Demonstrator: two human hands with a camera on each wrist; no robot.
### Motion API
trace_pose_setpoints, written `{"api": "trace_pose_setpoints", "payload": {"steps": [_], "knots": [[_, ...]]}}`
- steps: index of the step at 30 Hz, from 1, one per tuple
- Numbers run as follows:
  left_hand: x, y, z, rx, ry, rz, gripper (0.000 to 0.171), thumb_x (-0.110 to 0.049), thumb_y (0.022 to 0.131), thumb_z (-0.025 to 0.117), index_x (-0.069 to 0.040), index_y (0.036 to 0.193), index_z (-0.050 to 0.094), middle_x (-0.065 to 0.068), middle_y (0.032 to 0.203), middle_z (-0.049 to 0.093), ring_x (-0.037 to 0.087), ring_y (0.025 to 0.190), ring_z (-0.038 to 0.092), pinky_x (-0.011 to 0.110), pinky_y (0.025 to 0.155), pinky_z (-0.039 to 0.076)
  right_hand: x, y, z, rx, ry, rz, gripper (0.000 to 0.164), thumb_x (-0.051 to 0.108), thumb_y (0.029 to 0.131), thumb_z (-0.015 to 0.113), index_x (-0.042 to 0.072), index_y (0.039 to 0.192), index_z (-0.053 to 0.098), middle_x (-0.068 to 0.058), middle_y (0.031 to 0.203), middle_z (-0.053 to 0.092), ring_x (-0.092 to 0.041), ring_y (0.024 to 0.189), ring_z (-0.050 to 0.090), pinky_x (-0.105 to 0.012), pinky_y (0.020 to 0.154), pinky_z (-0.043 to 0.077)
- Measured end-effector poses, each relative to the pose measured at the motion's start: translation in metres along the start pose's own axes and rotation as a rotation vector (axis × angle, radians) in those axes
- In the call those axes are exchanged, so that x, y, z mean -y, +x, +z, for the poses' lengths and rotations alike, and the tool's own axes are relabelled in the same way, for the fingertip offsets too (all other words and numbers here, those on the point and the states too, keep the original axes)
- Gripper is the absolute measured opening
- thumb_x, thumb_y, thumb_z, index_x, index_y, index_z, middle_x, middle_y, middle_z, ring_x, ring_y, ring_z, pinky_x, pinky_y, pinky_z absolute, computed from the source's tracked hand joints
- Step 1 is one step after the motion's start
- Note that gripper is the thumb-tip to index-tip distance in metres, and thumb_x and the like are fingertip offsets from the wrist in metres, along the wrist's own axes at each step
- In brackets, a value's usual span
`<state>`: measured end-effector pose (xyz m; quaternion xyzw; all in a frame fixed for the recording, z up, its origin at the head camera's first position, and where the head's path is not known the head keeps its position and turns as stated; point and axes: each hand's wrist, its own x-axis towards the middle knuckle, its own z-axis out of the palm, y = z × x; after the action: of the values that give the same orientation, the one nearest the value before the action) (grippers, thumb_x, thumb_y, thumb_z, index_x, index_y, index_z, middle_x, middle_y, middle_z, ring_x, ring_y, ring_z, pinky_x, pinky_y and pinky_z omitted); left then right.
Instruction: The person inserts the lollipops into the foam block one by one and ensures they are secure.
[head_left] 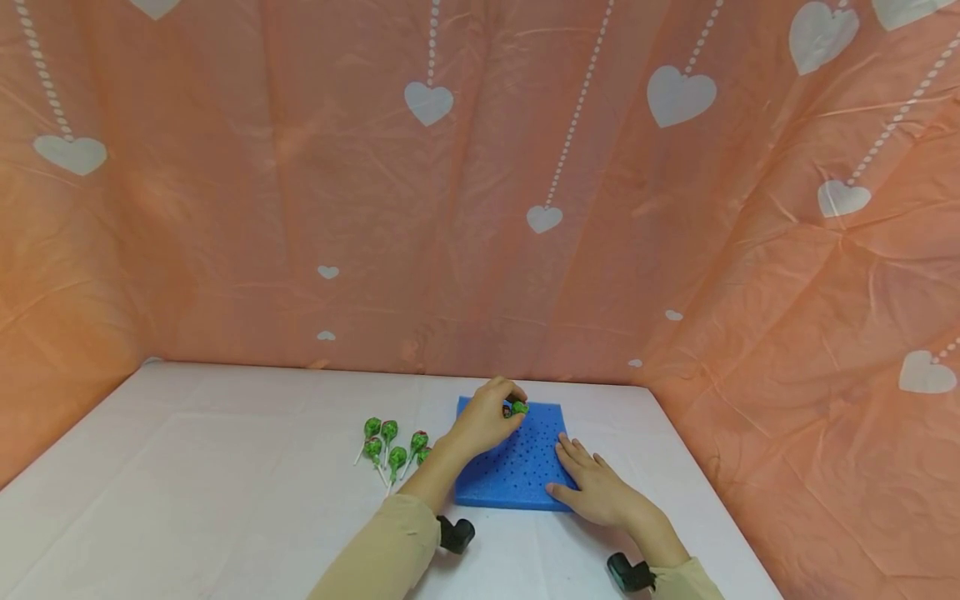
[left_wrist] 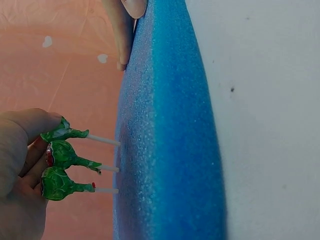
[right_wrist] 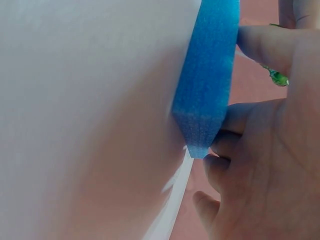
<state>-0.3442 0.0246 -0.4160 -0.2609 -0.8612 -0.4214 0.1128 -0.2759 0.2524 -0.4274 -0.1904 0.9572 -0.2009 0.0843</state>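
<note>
A blue foam block (head_left: 517, 467) dotted with small holes lies flat on the white table. My left hand (head_left: 486, 423) is over its far part, thumb and fingers pinching a green-wrapped lollipop (left_wrist: 64, 131) whose white stick meets the foam. In the left wrist view, two more lollipops stand in a row beside it, a middle one (left_wrist: 62, 154) and a lower one (left_wrist: 56, 184), their sticks in the block. My right hand (head_left: 600, 492) rests on the block's right edge with fingers spread. Fingers hide part of the far-left surface in the head view.
Several loose green lollipops (head_left: 397, 457) lie in a cluster on the table (head_left: 225, 483), left of the block, partly behind the left forearm. An orange curtain (head_left: 360, 192) with white hearts closes off the back and sides. Dark wrist cameras (head_left: 456, 534) sit on both wrists.
</note>
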Motion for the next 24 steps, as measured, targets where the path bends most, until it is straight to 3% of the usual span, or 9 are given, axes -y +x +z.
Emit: {"api": "trace_pose_setpoints", "payload": {"steps": [10, 24], "knots": [[0.0007, -0.0006, 0.0016, 0.028, 0.069, -0.034, 0.021, -0.009, 0.095, 0.076, -0.006, 0.115, 0.071, 0.005, 0.111, 0.065, 0.02, 0.1, 0.067, 0.034, 0.087, 0.058, 0.0003, 0.0, 0.0006, 0.004, -0.003, 0.006, 0.08, 0.042, 0.102, 0.062, -0.007, 0.158, 0.033, -0.022, 0.169, 0.023, -0.043, 0.157, 0.016, -0.068, 0.123, 0.011], [0.0, -0.0016, 0.0007, 0.032, 0.108, -0.02, 0.021, -0.01, 0.095, 0.077, -0.007, 0.115, 0.071, 0.005, 0.112, 0.065, 0.02, 0.101, 0.066, 0.034, 0.088, 0.058, -0.0017, 0.0012, 0.0012, 0.007, -0.004, 0.003, 0.08, 0.044, 0.102, 0.062, -0.006, 0.158, 0.033, -0.021, 0.169, 0.023, -0.043, 0.157, 0.016, -0.068, 0.123, 0.012]]}}
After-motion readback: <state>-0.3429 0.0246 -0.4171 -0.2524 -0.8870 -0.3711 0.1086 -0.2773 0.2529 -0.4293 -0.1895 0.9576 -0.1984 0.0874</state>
